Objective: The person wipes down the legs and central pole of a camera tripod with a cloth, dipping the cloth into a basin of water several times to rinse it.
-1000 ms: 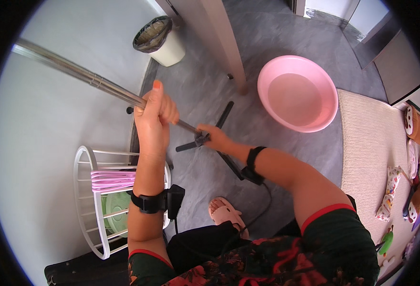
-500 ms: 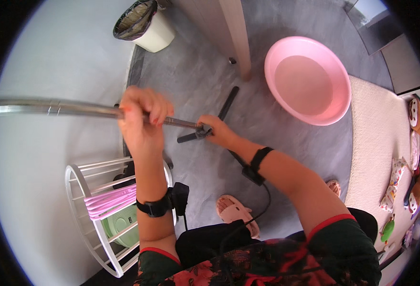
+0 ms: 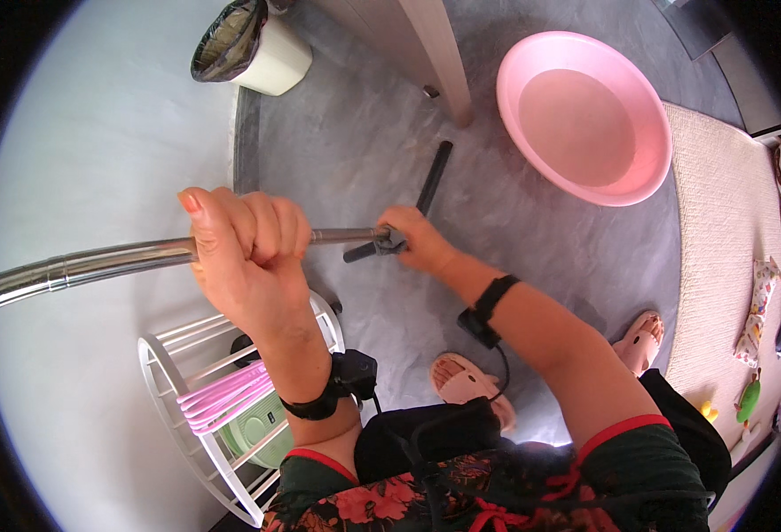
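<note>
My left hand (image 3: 247,257) is wrapped around a shiny metal pole (image 3: 89,264) that runs from the left edge toward the middle of the view. My right hand (image 3: 415,239) grips the pole's lower end, where black tripod-like legs (image 3: 433,177) fold out over the grey floor. Both wrists carry black bands. The pole lies almost level across the picture.
A pink basin (image 3: 585,115) with water sits on the floor at upper right. A lined white bin (image 3: 248,49) stands by the wall. A white wire rack (image 3: 222,417) with pink hangers is at lower left. A beige mat (image 3: 727,257) with toys lies right. A wooden furniture leg (image 3: 435,62) stands above.
The pole has swung from a slant to nearly level. My left hand has slid along it toward me, and the view has tilted closer to the hands.
</note>
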`<action>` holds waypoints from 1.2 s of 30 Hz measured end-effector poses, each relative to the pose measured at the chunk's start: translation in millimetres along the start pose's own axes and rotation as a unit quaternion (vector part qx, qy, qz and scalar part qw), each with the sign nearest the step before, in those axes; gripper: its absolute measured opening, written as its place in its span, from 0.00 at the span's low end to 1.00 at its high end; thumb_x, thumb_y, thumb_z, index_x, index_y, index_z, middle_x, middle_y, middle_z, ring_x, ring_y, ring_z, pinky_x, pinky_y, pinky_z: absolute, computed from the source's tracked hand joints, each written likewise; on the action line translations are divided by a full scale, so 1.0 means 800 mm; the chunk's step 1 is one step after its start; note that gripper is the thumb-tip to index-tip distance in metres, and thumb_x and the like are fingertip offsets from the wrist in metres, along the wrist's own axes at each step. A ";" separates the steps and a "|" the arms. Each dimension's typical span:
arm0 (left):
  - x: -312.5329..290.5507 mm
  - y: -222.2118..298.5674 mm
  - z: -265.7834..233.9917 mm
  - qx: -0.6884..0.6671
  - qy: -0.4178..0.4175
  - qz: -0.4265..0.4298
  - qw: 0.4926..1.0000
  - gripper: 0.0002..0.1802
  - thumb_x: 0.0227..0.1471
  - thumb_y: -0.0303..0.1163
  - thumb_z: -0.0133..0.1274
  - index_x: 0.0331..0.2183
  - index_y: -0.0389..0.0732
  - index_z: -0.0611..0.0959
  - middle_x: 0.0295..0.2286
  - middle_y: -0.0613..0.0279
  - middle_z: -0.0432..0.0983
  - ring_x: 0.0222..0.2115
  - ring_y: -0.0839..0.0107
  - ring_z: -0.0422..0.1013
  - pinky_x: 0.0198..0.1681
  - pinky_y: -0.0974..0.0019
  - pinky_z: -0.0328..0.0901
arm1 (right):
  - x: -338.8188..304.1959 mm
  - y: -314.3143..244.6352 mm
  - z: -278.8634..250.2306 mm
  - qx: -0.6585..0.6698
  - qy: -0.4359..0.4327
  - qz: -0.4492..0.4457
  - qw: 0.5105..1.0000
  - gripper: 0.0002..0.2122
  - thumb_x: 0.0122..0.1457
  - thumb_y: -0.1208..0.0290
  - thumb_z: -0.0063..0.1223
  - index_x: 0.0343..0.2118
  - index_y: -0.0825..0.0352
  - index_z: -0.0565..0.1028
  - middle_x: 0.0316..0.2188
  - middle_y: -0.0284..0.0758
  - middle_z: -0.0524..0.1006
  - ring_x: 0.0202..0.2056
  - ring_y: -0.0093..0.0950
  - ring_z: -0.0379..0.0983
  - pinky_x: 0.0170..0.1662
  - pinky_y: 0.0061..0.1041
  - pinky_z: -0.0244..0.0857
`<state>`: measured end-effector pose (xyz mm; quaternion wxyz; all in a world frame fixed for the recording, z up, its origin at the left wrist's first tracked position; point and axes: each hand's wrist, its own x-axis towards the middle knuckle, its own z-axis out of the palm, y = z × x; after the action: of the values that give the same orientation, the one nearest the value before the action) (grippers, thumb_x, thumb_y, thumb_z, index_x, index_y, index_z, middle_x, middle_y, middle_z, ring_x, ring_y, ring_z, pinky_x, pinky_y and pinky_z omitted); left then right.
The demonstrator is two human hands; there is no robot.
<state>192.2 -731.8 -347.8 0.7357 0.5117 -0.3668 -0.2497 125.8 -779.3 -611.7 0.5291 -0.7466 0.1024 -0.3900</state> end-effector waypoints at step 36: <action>-0.059 -0.129 -0.024 0.238 0.136 -0.060 0.960 0.21 0.57 0.37 0.46 0.17 0.36 0.77 0.18 0.62 0.74 0.24 0.73 0.69 0.31 0.70 0.63 | -0.017 0.027 0.013 0.038 0.015 0.002 0.999 0.10 0.40 0.84 0.53 0.27 0.68 0.69 0.26 0.45 0.71 0.32 0.50 0.67 0.34 0.40 0.61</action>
<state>179.3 -722.0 -462.1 0.6190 0.7223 -0.2809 -0.1274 129.5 -773.6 -638.6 0.5560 -0.7199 0.0970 -0.4040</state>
